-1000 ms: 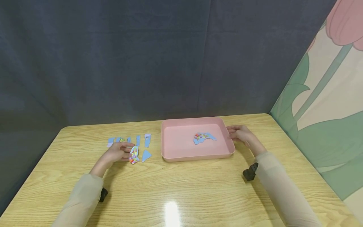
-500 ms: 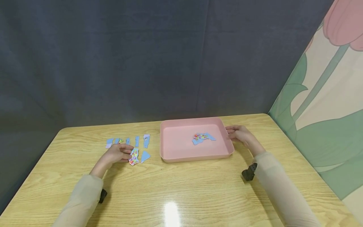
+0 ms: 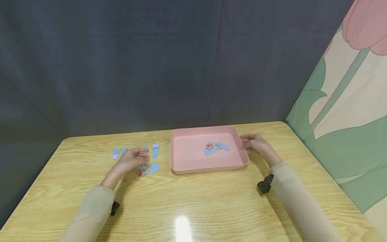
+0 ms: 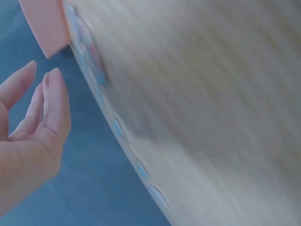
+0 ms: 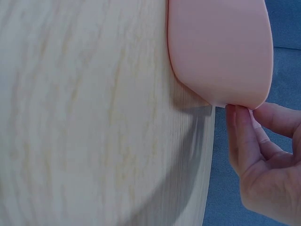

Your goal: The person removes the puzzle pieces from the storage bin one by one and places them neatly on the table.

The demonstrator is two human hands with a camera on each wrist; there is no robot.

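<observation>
My left hand point(image 3: 128, 162) is raised above several flat puzzle pieces on the table, fingers spread loosely. In the left wrist view, nothing shows between its thumb and fingers. Beneath it lies a multicoloured piece point(image 3: 142, 172), partly covered by the hand. Just right of that are a blue triangular piece point(image 3: 154, 167) and a blue piece with a lilac end point(image 3: 155, 152). My right hand point(image 5: 268, 165) touches the outer right end of a pink tray point(image 3: 208, 170) with fairly straight fingertips. A blue and multicoloured puzzle section point(image 3: 211, 151) lies flat inside the tray.
A blue and lilac piece point(image 3: 116, 154) lies at the left end of the row, beside another blue piece point(image 3: 124, 151). The wooden table point(image 3: 193, 195) ends at a dark curtain point(image 3: 136, 67) behind. A flower-patterned wall point(image 3: 356, 141) stands at the right.
My left hand has lifted and moved slightly right, away from beside the multicoloured piece to above it. My right hand stays at the tray's end.
</observation>
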